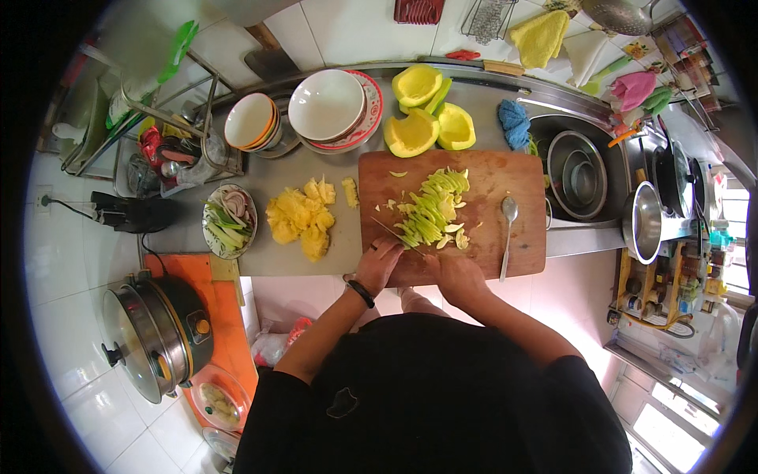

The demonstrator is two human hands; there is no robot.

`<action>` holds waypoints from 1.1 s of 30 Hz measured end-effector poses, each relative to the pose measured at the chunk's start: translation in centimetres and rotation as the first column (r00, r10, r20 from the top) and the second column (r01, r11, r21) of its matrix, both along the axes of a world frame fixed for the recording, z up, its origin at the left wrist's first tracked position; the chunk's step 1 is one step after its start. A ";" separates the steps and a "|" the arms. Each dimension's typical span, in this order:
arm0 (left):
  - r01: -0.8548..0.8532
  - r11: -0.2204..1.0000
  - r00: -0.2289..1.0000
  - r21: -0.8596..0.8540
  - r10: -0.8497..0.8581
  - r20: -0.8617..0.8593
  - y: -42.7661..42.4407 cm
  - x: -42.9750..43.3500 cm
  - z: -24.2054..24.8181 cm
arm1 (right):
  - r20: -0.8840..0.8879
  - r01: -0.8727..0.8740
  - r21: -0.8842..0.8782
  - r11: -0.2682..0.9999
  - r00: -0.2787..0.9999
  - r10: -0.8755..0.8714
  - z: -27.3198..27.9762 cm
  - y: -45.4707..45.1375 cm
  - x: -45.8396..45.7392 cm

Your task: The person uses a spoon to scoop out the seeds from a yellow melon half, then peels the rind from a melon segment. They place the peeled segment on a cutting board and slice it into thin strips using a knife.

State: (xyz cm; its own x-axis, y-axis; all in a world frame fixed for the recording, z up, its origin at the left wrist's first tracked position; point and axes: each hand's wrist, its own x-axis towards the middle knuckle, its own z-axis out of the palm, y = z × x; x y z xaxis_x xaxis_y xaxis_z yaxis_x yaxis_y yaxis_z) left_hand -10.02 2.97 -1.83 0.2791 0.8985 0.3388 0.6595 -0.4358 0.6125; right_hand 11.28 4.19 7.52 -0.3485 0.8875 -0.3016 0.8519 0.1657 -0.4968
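My right hand (pixel 457 277) grips the handle end of a kitchen knife, whose thin blade (pixel 391 230) points to the upper left over a wooden cutting board (pixel 521 189). My left hand (pixel 379 263), with a ring and a dark wristband, rests at the board's near left edge beside the blade; its fingertips are close to the lowest green slices. A long heap of pale green sliced vegetable (pixel 429 207) runs across the board, with small scraps around it. A metal spoon (pixel 507 237) lies on the board's right side. Hollowed green-yellow squash-like pieces (pixel 411 133) sit behind the board.
Left of the board are yellow stringy pulp (pixel 299 219) and a plate of sliced onion and scallion (pixel 230 222). Stacked bowls (pixel 327 105) stand behind. At right, a sink (pixel 616 142) holds metal bowls, with a blue cloth (pixel 514 123) beside it. An electric steamer (pixel 172 338) stands lower left.
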 end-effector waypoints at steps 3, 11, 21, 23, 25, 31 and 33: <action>-0.015 0.999 1.000 0.029 0.015 0.011 -0.1 -0.1 -0.1 | -0.024 0.010 -0.017 1.000 1.000 -0.010 -0.5 0.6 -1.5; -0.041 0.996 0.998 0.076 0.044 -0.035 -0.1 -0.1 0.1 | -0.179 0.023 -0.017 1.000 0.984 -0.026 3.7 0.3 0.1; -0.060 0.993 0.998 0.097 0.058 0.028 0.0 -0.1 0.1 | -0.049 0.019 -0.054 0.998 0.999 -0.022 0.7 0.8 -1.9; -0.063 0.993 0.998 0.101 0.063 0.001 0.0 -0.1 0.1 | -0.127 0.011 0.011 1.000 0.992 -0.010 1.6 0.8 -1.2; -0.069 0.993 0.998 0.092 0.069 0.001 -0.2 -0.1 0.1 | -0.150 0.011 -0.007 1.000 0.989 -0.012 2.5 0.4 -0.2; -0.070 0.992 0.997 0.107 0.067 0.029 -0.2 -0.2 -0.6 | -0.049 -0.058 0.067 0.996 0.997 0.061 0.4 0.3 -0.7; -0.047 0.993 0.998 0.112 0.044 0.034 -0.2 -0.5 -0.5 | -0.025 -0.043 0.049 0.998 0.999 0.044 -0.4 0.4 -1.5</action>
